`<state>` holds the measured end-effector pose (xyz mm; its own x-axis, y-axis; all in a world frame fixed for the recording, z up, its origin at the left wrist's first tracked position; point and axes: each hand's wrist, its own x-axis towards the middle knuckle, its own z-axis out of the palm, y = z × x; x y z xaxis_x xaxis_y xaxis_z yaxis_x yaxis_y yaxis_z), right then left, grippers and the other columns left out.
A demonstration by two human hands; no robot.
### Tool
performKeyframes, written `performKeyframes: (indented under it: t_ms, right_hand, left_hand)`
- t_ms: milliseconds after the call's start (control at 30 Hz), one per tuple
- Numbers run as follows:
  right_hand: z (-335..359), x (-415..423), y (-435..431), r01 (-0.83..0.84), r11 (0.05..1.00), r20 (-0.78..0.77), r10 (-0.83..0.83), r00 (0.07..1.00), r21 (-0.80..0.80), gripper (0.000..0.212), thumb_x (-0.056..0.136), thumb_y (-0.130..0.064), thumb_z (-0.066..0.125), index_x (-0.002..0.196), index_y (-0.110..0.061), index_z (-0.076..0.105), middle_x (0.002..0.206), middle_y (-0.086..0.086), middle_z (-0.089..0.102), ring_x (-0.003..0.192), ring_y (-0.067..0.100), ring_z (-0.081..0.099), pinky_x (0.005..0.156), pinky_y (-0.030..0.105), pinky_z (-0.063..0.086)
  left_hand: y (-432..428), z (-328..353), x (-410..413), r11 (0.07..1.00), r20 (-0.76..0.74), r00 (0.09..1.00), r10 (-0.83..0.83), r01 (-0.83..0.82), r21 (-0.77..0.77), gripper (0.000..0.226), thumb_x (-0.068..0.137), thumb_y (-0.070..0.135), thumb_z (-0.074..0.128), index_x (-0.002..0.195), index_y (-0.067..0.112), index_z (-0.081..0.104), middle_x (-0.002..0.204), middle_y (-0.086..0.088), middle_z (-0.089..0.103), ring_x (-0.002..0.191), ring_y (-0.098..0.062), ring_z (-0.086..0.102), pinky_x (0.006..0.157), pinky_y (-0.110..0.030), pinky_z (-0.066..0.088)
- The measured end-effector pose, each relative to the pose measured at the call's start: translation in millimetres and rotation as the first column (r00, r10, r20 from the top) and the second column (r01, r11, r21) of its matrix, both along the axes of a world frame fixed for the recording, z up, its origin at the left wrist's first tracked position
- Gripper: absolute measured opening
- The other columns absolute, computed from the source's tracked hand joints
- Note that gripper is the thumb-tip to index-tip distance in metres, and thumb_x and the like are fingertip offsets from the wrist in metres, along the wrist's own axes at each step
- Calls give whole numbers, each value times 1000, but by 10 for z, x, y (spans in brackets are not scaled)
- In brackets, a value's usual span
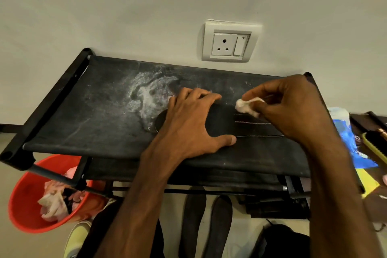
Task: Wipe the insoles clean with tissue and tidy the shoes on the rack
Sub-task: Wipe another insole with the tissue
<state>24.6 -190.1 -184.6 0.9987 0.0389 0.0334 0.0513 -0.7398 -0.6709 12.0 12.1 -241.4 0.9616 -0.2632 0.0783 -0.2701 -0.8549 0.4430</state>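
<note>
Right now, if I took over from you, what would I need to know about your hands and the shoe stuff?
Left hand: presses the black insole flat on the rack's top shelf.
Right hand: pinches a tissue wad at that insole.
Done: some wiping, judging by the used tissues in the red bucket on the floor at left.
Left: finish this insole, check the two dark insoles lying on the floor below, then tidy the rack.

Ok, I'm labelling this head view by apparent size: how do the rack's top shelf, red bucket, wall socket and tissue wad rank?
1. rack's top shelf
2. red bucket, though partly hidden
3. wall socket
4. tissue wad, pinched in the right hand
</note>
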Motion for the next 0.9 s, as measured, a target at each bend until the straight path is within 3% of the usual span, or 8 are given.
performKeyframes:
  t_ms: [100, 233, 367, 500, 567, 700, 800, 900]
  right_hand:
    - [-114, 57, 71, -74, 994, -38, 72, 997, -77, 25, 88, -9, 76, 97, -32, 80, 95, -11, 76, 81, -3, 67, 60, -1, 44]
    - [-168, 72, 110, -157, 979, -77, 148, 986, -133, 32, 87, -5, 76, 108, -29, 79, 117, -3, 73, 100, 10, 68, 79, 15, 54]
    - [-227, 111, 126, -138, 975, -73, 127, 989, -174, 25, 88, -13, 77, 103, -33, 79, 108, -3, 74, 91, 9, 66, 81, 24, 57]
    - [-254, 129, 127, -84, 976, -43, 77, 996, -202, 21, 86, -26, 80, 102, -40, 78, 84, -11, 72, 74, 8, 64, 75, 39, 61]
    - [-239, 117, 112, -87, 974, -47, 79, 996, -207, 22, 84, -30, 81, 104, -40, 78, 77, -14, 69, 68, 6, 61, 70, 36, 59]
    - [-172, 104, 56, -132, 969, -97, 114, 989, -209, 21, 80, -33, 84, 100, -38, 79, 84, -12, 72, 72, 5, 62, 68, 31, 56]
    - [-85, 65, -7, -229, 948, -216, 182, 959, -220, 21, 77, -30, 86, 95, -39, 79, 78, -17, 69, 68, -1, 62, 58, 13, 45]
    - [-27, 30, -61, -323, 922, -309, 249, 918, -215, 19, 75, -27, 87, 86, -41, 79, 82, -19, 74, 77, -4, 65, 63, 15, 52]
  left_hand:
    - [-56, -56, 28, 1000, 12, 1000, -4, 3, 22, 87, 70, 80, 66, 144, 41, 44, 143, 12, 42, 132, -13, 30, 107, -37, 23]
    - [-49, -107, 43, 1000, -1, 1000, 4, -4, -16, 83, 69, 79, 68, 141, 44, 48, 137, 13, 44, 130, -12, 30, 106, -36, 22]
    - [-57, -121, 49, 999, -13, 1000, 9, -9, -32, 82, 68, 79, 70, 139, 45, 48, 135, 14, 45, 129, -13, 31, 110, -40, 24]
    - [-55, -130, 49, 999, -10, 1000, 13, -14, -40, 81, 68, 79, 69, 138, 45, 47, 134, 14, 44, 128, -13, 31, 110, -41, 24]
    - [-58, -137, 48, 999, -5, 1000, 18, -18, -39, 81, 67, 79, 69, 138, 45, 48, 134, 14, 45, 127, -13, 31, 110, -41, 24]
    - [-63, -135, 51, 998, 6, 999, 39, -39, -54, 80, 64, 79, 71, 134, 44, 52, 131, 16, 46, 125, -12, 33, 107, -38, 24]
    - [-62, -121, 57, 998, -10, 999, 45, -45, -44, 82, 64, 79, 72, 135, 44, 52, 134, 16, 46, 127, -12, 33, 111, -42, 25]
    - [-70, -110, 55, 998, -8, 999, 47, -48, -38, 83, 63, 79, 73, 135, 44, 51, 134, 16, 47, 126, -12, 34, 111, -43, 25]
